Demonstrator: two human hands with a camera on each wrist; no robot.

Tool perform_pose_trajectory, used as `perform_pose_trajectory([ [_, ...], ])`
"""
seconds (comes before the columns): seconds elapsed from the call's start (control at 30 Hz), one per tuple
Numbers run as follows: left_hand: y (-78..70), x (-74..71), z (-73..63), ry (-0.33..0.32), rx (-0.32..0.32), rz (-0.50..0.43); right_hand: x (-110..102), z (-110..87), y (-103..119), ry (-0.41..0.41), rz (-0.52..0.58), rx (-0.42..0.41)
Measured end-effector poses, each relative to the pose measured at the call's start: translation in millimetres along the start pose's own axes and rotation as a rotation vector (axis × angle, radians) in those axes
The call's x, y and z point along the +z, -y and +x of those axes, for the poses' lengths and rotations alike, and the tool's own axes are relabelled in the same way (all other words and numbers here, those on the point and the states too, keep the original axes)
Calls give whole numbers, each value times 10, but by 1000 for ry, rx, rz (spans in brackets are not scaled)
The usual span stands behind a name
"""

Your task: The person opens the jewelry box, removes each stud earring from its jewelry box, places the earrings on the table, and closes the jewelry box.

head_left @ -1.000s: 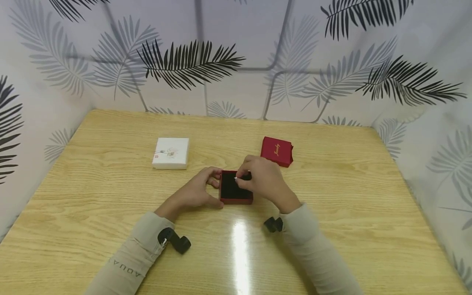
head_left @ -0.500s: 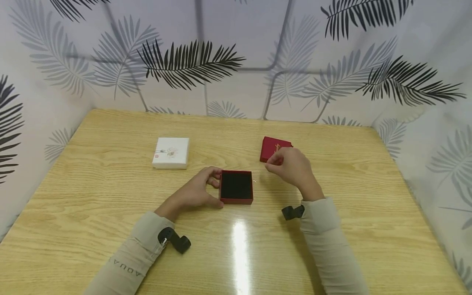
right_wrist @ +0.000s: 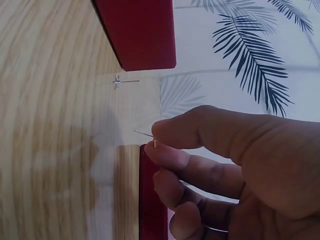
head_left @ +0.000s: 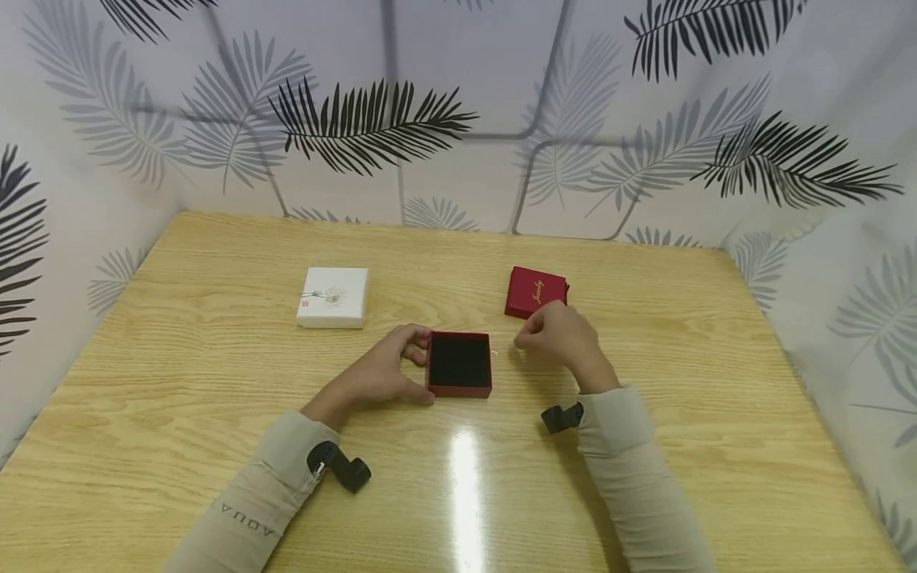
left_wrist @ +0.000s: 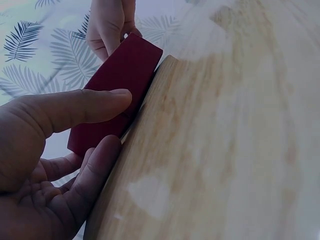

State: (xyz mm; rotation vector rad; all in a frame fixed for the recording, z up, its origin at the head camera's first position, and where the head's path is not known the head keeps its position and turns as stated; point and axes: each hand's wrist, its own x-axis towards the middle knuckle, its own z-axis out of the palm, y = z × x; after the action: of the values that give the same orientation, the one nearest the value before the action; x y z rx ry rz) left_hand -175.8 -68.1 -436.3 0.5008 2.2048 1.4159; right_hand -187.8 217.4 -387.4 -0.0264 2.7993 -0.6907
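My left hand (head_left: 383, 370) grips the left side of an open red jewelry box (head_left: 460, 391), thumb at the near corner and fingers at the far one. A black pad fills the box. In the right wrist view, my right hand (right_wrist: 215, 160) pinches a small stud earring (right_wrist: 145, 133) between thumb and forefinger, its thin post sticking out. Most of the earring's head is hidden by the fingertips. Another stud earring (head_left: 495, 352) lies on the table just right of the box; in the right wrist view it shows a sparkling flower-like head.
A red lid (head_left: 536, 291) with gold lettering lies behind my right hand. At the back left sits a white box (head_left: 333, 297) with a flower print. The wooden table (head_left: 215, 398) meets a leaf-patterned backdrop (head_left: 458, 175) behind.
My right hand has left the box's pad, moved right toward the lid, then dropped slightly nearer with its fingers pinched. The left hand and box have stayed put.
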Motion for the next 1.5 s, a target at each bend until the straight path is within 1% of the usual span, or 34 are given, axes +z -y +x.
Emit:
perform_pose_trajectory([
  [0.2, 6, -6, 3, -1, 1, 6, 10, -4, 11, 47, -17, 19],
  [0.37, 6, -10, 1, 0, -1, 6, 20, 5, 15, 66, -25, 40],
  [0.93, -10, -8, 2, 2, -4, 5, 55, 33, -20, 37, -46, 41],
  [1.17, -10, -9, 3, 3, -3, 8, 33, 20, -15, 30, -42, 26],
  [1.33, -13, -11, 5, 3, -5, 8, 15, 13, -13, 28, -35, 34],
  [1.5, -24, -10, 2, 5, -8, 5, -25, -2, -10, 8, -29, 30],
])
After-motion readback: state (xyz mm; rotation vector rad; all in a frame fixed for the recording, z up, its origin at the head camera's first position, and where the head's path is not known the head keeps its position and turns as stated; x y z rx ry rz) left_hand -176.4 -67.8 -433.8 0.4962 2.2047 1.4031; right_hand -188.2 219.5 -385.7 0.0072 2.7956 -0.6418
